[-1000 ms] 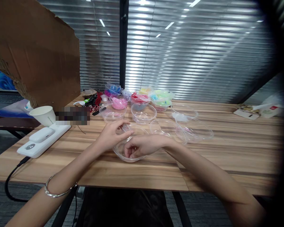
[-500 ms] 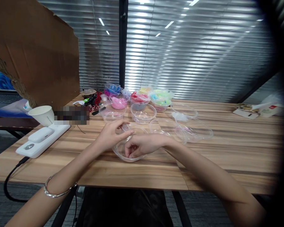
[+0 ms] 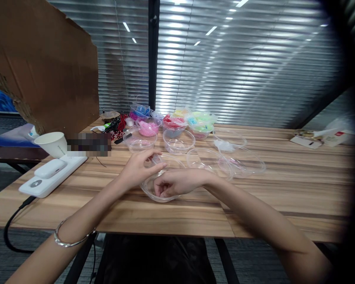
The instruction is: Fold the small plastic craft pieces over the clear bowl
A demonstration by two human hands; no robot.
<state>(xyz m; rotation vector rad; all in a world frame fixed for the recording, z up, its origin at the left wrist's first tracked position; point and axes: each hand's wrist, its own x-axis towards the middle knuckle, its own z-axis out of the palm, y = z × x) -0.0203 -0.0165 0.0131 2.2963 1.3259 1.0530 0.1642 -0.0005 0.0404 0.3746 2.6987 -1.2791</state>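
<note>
A clear round plastic bowl (image 3: 162,199) stands near the table's front edge. My left hand (image 3: 140,169) grips it at its left rim, thumb and fingers around the clear plastic. Inside the bowl, the fingers of my right hand (image 3: 176,183) are pinched together low down by the front wall. Whatever they hold, if anything, is hidden behind the knuckles. Just behind my hands are two more clear bowls (image 3: 179,146). To the right lie clear round lids or shallow containers (image 3: 210,159), overlapping, one with a bit of pink by it.
At the back stand bowls of coloured material, among them pink (image 3: 148,128), red (image 3: 174,121) and green (image 3: 202,127). Dark and red cords (image 3: 120,126) lie left of them. A paper cup (image 3: 51,142), a white power strip (image 3: 53,175) and a tall cardboard sheet (image 3: 47,67) are at left.
My right hand has shifted very slightly left and up inside the bowl. The left hand keeps its hold, and the other things stay as they were.
</note>
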